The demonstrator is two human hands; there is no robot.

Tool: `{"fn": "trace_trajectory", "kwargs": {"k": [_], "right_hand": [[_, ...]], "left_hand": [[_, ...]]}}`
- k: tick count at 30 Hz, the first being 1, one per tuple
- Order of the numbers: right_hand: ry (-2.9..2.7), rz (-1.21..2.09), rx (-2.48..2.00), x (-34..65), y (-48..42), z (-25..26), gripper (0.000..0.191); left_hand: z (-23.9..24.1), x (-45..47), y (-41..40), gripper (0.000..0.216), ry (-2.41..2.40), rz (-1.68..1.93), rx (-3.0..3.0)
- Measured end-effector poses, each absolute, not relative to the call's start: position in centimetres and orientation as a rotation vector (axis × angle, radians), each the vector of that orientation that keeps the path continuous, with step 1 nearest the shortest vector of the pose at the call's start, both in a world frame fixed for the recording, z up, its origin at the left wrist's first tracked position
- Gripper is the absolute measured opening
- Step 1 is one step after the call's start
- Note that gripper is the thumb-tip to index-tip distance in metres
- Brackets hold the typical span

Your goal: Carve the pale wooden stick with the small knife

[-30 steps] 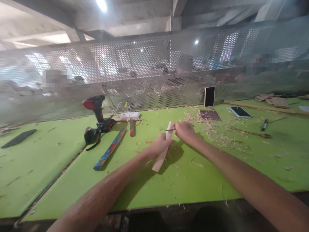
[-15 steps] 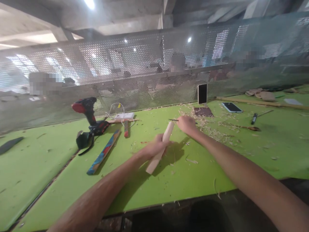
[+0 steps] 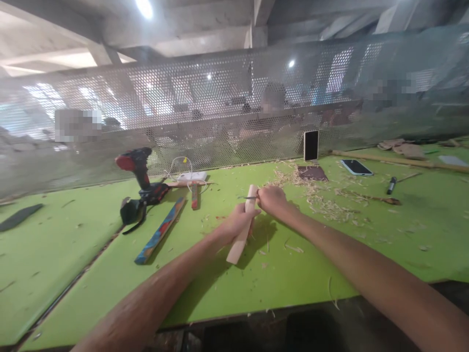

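Observation:
My left hand (image 3: pixel 237 221) is wrapped round the middle of a pale strip of wood (image 3: pixel 239 247), which slants up and away from me above the green tabletop. In my right hand (image 3: pixel 271 199) is a knife; its thin blade (image 3: pixel 249 197) lies across the far end of the wood, pointing left. Most of the knife's handle is hidden by my fingers. Curled wood shavings (image 3: pixel 330 208) are scattered right of my right hand, around a dark brown sheet (image 3: pixel 311 173). Left of my left hand lies a flat stick (image 3: pixel 160 232) with blue and red paint.
A cordless drill (image 3: pixel 141 176) stands at the left, near a white power strip (image 3: pixel 192 176) with a cable. On the right are a phone (image 3: pixel 356 167), a black marker (image 3: pixel 392 186) and a long wooden stick (image 3: pixel 395 160). A perforated metal screen (image 3: pixel 220 122) closes off the back.
My right hand has moved left and slightly down, bringing the knife blade from beyond the wood's tip onto its far end. The wood has turned a little more upright in my left hand.

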State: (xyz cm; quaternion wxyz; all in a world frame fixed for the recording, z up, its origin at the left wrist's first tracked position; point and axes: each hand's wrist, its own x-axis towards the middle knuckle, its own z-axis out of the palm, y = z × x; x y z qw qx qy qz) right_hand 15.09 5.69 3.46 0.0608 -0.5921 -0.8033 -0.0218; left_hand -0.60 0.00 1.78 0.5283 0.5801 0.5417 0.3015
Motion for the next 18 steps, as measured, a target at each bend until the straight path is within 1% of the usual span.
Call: {"fn": "trace_trajectory", "kwargs": {"k": [6,10,12,15,18], "right_hand": [[-2.382,-0.042,-1.889,15.6,6.3,3.0,0.036],[-2.328,0.008,-1.938,15.5,6.7,2.7,0.031],[-2.301,0.039,-1.97,15.7,7.1,2.4,0.031],[-2.253,0.046,-1.948,16.9,7.8,2.2,0.037],[-2.143,0.027,-1.978,18.8,8.7,2.5,0.035]], "left_hand": [[1.9,-0.1,-0.3,0.008,1.372,0.672,1.495],[2.1,-0.2,-0.3,0.005,1.399,0.644,1.544],[2.1,-0.2,-0.3,0.005,1.41,0.635,1.552],[2.0,0.0,-0.9,0.009,1.354,0.597,1.588],[2.1,0.6,-2.0,0.018,1.224,0.547,1.661]]}}
